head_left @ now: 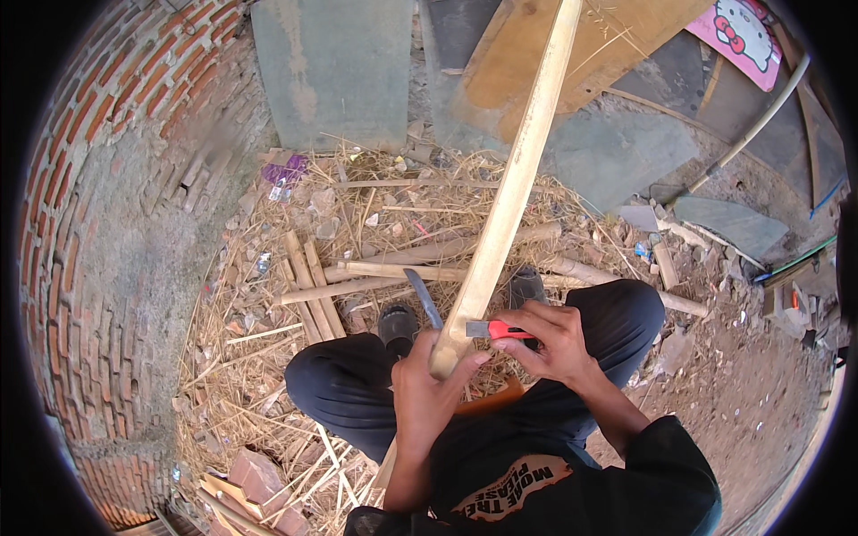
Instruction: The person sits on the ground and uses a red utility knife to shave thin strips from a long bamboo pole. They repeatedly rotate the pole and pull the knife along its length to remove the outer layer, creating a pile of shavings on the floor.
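Note:
My left hand grips the near end of a long pale bamboo strip that runs up and away toward the top of the view. Right beside it, my right hand holds a red-handled utility knife, its blade touching the strip close to my left fingers. A curved dark blade pokes up just left of the strip, between my knees. I sit with dark trousers and dark shoes over a litter of bamboo pieces.
Split bamboo pieces and dry straw cover the ground ahead. A curved brick wall rises at left. Grey slabs, a wooden board, a pink picture panel and a pale pipe lie at the back.

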Available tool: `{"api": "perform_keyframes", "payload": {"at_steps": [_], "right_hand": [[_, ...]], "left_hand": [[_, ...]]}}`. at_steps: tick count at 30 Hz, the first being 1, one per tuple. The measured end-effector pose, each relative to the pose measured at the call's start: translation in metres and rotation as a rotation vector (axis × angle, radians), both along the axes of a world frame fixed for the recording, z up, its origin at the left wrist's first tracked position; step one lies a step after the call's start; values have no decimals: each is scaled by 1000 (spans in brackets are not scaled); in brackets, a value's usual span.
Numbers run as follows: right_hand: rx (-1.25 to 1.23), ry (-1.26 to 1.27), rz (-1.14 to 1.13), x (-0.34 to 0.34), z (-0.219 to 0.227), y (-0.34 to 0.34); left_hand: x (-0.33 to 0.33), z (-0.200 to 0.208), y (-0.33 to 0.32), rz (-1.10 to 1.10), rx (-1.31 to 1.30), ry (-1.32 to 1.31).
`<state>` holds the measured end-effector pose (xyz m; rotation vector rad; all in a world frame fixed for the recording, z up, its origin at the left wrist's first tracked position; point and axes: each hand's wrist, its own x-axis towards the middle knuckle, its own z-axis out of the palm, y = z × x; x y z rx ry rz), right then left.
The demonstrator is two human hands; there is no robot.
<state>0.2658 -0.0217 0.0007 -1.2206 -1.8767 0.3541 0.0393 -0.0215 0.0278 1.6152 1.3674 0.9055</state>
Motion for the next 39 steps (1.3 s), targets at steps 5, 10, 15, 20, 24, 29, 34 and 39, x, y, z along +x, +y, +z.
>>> {"api": "perform_keyframes", "payload": {"at_steps": [5, 10, 15, 20, 24, 29, 34, 39], "right_hand": [[27, 9, -3, -9, -9, -5], [26, -13, -61, -17, 2, -5], [13, -14, -77, -19, 4, -3], [9, -26, -91, -16, 5, 0], [21, -31, -93, -16, 9, 1], [24, 28, -194, -4, 9, 9], [32, 44, -204, 11, 16, 23], [25, 37, -305, 32, 22, 40]], "left_hand": [[6, 8, -1, 47, 10, -32], [10, 14, 0, 82, 1, -91], [10, 20, 0, 99, -30, -104], [9, 21, 0, 107, -48, -79], [7, 21, -2, 97, -37, -51], [3, 14, -10, 86, -40, 8], [2, 13, -20, 88, -59, 13], [-4, 5, -32, 80, -107, 65]]}}
